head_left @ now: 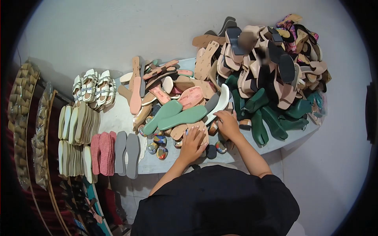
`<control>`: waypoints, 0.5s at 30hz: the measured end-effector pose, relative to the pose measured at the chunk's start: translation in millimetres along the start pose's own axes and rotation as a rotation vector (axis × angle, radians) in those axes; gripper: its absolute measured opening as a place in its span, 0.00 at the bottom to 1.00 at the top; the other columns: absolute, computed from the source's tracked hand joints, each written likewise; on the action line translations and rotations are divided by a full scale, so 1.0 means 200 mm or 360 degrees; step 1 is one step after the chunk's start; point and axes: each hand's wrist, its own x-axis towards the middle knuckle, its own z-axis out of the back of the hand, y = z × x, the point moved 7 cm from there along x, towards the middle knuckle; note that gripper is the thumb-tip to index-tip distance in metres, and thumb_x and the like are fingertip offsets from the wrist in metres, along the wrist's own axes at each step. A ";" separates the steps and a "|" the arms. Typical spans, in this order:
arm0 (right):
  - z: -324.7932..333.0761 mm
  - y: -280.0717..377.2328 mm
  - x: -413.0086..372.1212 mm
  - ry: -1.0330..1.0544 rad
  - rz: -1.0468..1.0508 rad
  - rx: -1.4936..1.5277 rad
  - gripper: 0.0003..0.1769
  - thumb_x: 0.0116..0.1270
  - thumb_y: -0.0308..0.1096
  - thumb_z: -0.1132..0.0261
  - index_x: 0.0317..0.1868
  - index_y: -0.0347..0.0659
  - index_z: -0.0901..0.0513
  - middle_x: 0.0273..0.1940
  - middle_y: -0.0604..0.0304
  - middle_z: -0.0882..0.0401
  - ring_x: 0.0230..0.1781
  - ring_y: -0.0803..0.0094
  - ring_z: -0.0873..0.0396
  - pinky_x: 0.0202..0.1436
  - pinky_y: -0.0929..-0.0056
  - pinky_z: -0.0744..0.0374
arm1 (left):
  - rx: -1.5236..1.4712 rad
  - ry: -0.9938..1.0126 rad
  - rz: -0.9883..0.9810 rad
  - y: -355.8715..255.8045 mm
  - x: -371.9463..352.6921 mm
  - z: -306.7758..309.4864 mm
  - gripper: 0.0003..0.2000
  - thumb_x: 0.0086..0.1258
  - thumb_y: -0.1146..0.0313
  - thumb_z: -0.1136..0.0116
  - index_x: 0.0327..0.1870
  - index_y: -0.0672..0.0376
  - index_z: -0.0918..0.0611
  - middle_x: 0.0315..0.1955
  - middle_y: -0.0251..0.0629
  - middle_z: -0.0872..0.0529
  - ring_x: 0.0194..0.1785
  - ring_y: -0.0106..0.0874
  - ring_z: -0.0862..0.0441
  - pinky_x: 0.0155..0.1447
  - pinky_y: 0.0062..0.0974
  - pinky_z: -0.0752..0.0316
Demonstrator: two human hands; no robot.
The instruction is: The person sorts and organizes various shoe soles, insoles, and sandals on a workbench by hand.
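Note:
My left hand (pixel 192 144) lies with its fingers spread on a tan insole (pixel 179 131), near the front edge of the table. My right hand (pixel 227 124) is over the pile to its right, fingers apart, one fingertip right at the lower end of a curved white sole (pixel 222 98). Two green insoles (pixel 183 117) lie one across the other just beyond my left hand. Several multicoloured heel blocks (pixel 162 152) sit around my left hand, and a dark block (pixel 212 152) is beside it. A pink printed insole (pixel 191 97) rests behind the green ones.
Green shoe lasts (pixel 260 126) crowd the right side below a heap of beige and black sandals (pixel 252 67). White sandals (pixel 89 84) stand at the back left. Stacked cream insoles (pixel 84 124), pink insoles (pixel 103 151) and grey insoles (pixel 132 155) line the left end, beside a rack (pixel 49 157).

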 end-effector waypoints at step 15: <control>-0.31 -0.12 0.40 0.0027 0.0189 -0.0484 0.15 0.57 0.27 0.44 0.46 0.44 0.24 0.38 0.57 0.23 0.36 0.61 0.21 0.53 0.53 0.32 | 0.0215 0.0109 0.0170 0.10 0.01 -0.08 0.28 0.64 0.51 0.48 0.63 0.53 0.30 0.65 0.46 0.35 0.69 0.47 0.42 0.67 0.59 0.52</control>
